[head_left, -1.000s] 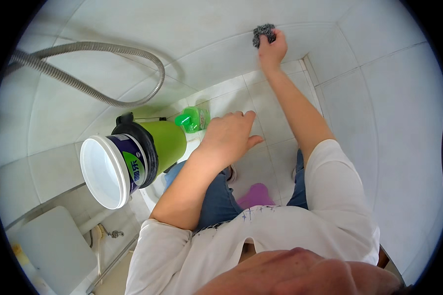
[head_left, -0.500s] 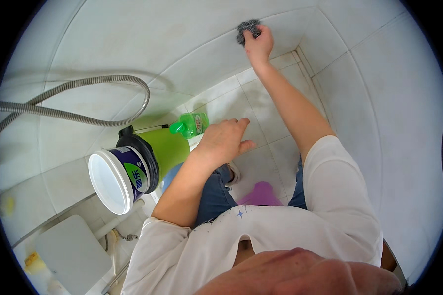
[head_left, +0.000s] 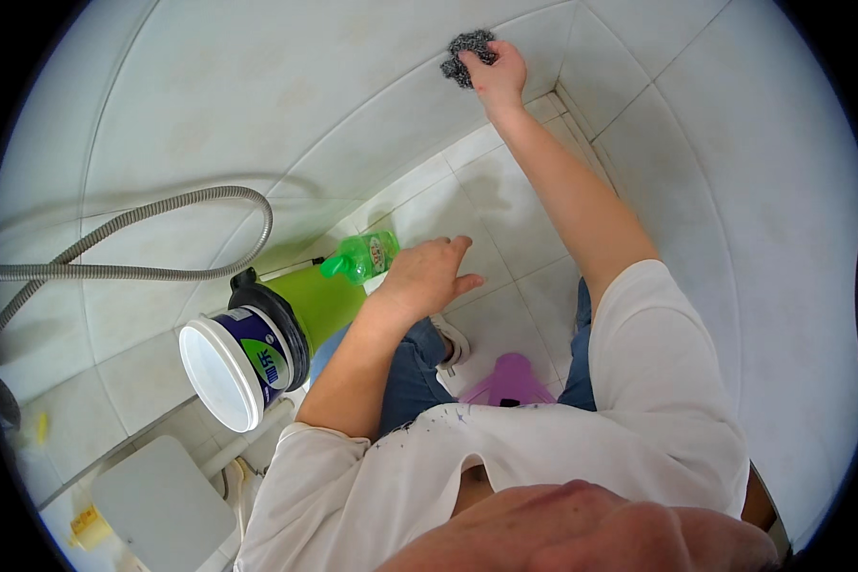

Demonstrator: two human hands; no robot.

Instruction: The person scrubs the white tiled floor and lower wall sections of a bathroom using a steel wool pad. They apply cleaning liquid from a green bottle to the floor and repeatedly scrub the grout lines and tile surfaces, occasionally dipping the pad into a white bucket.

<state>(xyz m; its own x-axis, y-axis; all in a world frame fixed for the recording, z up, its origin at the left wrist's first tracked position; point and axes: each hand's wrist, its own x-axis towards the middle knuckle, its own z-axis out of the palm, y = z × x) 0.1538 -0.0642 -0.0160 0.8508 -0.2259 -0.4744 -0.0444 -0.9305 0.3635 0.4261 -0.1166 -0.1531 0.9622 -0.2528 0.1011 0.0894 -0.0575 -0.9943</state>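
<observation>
My right hand (head_left: 501, 81) is closed on a grey steel wool scourer (head_left: 462, 69), which lies against the white tiled wall (head_left: 353, 86) near a joint line, close to the far corner. My right arm is stretched far forward. My left hand (head_left: 427, 275) holds nothing; its thumb and fingers are apart, over my left knee. Close beside it is a green see-through bottle (head_left: 372, 255) with a green cap, tilted toward the left.
A white tub (head_left: 229, 367) with a blue and green label sits on a green bin (head_left: 322, 297) with a black rim, at my left. A metal shower hose (head_left: 191, 198) loops along the wall. A purple stool (head_left: 510, 377) is beneath me. A white toilet lid (head_left: 162, 500) shows lower left.
The scourer and my right hand have shifted slightly left along the wall. My left hand has hardly moved. The whole view has turned a little.
</observation>
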